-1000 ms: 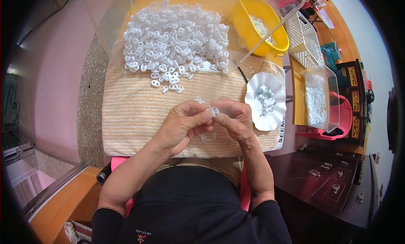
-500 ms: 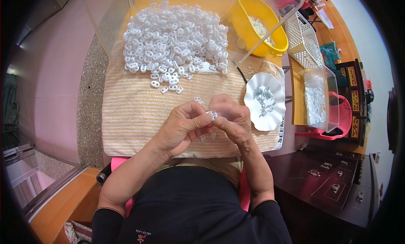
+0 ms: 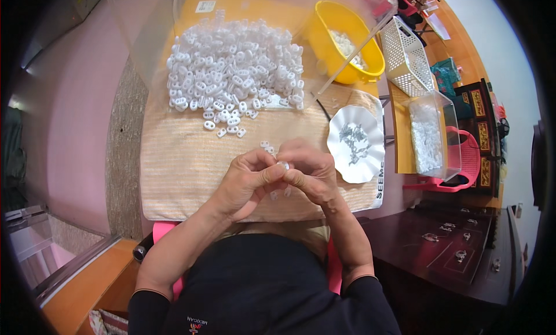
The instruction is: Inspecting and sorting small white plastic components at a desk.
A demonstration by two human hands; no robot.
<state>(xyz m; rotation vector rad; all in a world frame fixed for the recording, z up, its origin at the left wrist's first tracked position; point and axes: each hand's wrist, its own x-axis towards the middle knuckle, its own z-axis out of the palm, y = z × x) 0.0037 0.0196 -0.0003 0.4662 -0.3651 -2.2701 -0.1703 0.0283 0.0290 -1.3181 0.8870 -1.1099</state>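
Between the fingertips of both hands is a small white plastic cord lock (image 3: 283,165), mostly covered by the thumbs. My left hand (image 3: 246,181) pinches it from the left, thumb against forefinger. From the right, my right hand (image 3: 315,173) closes on the same piece; its upper fingers are smeared by motion. A few loose white two-hole pieces (image 3: 266,145) lie on the striped towel (image 3: 185,167) just beyond and beneath the hands. Farther off is a large heap of the same two-hole pieces (image 3: 231,63), spilling out of a clear plastic bin. Small grey springs (image 3: 354,144) lie on a white scalloped plate (image 3: 341,166) at right.
A yellow basin (image 3: 370,71) with small white parts stands at the far right, near a thin black stick (image 3: 323,110). Beyond the table are a white perforated basket (image 3: 399,63), a clear box of white pieces (image 3: 425,138) and a pink chair (image 3: 470,164).
The view has shifted slightly. Both hands stay together on the cord lock, whose two-hole face showed before and now is mostly hidden by the thumbs.
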